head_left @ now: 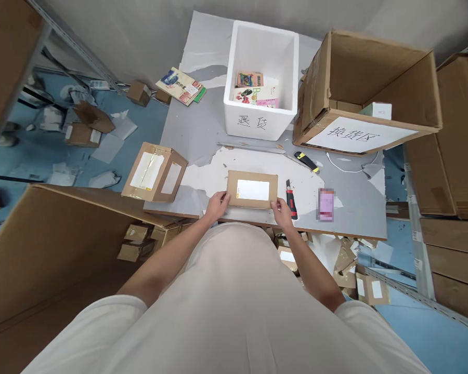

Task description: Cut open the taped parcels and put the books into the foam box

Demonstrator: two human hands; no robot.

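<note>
A small closed cardboard box (233, 179) with a white label on top is at the front edge of the table, between my two hands. My left hand (217, 205) grips its left end, thumb along the near corner. At the opposite end, my right hand (282, 212) holds the near right corner. Just right of the box lies a red and black utility knife (291, 200). A yellow and black utility knife (307, 162) rests farther back. The undersides of the fingers are partly hidden.
Behind stand a white foam box (259, 122) holding packets and a large open carton (315, 119). A taped parcel (167, 179) sits at left, with booklets (179, 85) beyond it. A blurred pink item (326, 204) lies right. A big open carton (62, 249) borders the table's left front.
</note>
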